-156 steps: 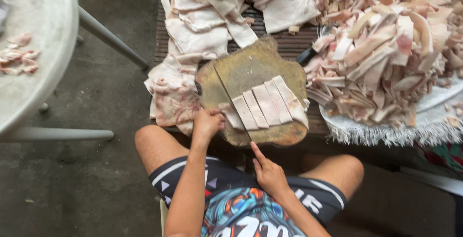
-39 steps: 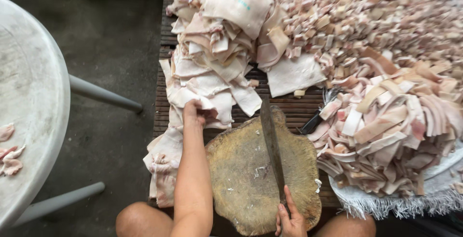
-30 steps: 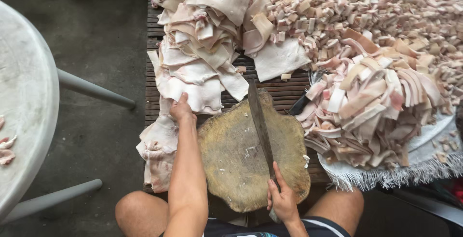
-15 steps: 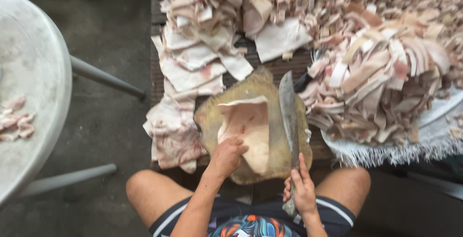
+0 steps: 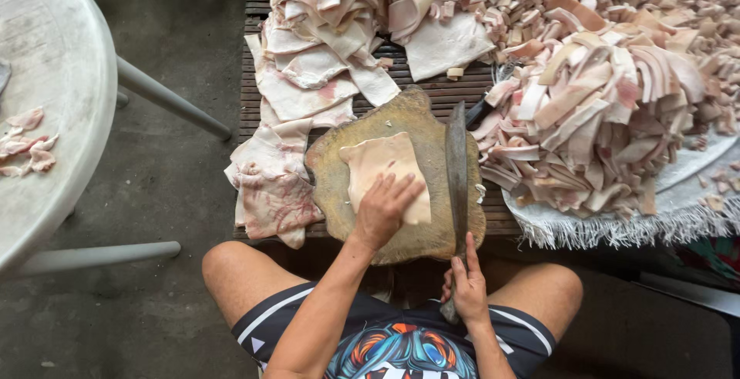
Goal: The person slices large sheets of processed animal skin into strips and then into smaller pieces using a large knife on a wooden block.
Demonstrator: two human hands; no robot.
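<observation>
Pale pork skin on a wooden block, and we are pressing it flat.

We are laying our left hand point(image 5: 383, 211), fingers spread apart, on the lower part of the pale skin sheet point(image 5: 383, 172), which is lying in the middle of the round wooden chopping block point(image 5: 337, 186); its long axis is running away from us, slightly toward the left. Our right hand point(image 5: 468, 287) is closing around the handle of the cleaver point(image 5: 457, 175), whose long blade is resting on the block just right of the sheet, pointing away from us. A stack of uncut skins point(image 5: 308, 86) is lying to the left, a heap of cut strips point(image 5: 601, 117) to the right.
</observation>
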